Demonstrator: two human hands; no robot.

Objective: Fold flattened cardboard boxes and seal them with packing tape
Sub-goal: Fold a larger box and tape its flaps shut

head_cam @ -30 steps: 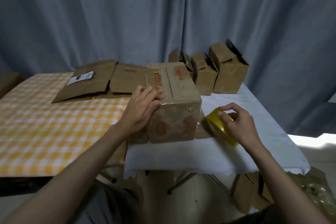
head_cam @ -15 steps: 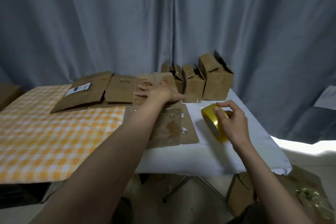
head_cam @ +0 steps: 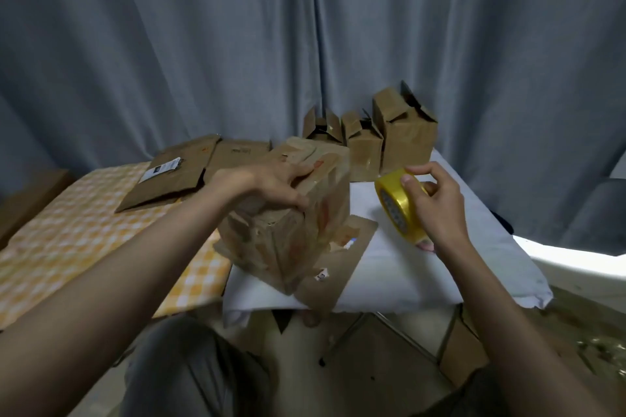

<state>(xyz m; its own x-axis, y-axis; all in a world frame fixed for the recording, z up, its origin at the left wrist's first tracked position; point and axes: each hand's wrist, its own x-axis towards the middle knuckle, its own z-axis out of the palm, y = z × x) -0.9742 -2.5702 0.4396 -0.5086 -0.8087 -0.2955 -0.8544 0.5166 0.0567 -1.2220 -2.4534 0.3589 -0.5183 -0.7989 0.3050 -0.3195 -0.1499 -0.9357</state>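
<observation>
Left hand [head_cam: 271, 186] grips tilted cardboard box [head_cam: 298, 213]; right hand [head_cam: 437, 200] holds yellow tape roll [head_cam: 398, 210]; box underside hidden.

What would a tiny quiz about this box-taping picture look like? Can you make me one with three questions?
1. True or false: the right hand holds the yellow tape roll.
2. Which hand grips the folded box?
3. How many open boxes stand by the curtain: A two, B three, C five?

Key: 1 true. 2 the left hand. 3 B.
</observation>
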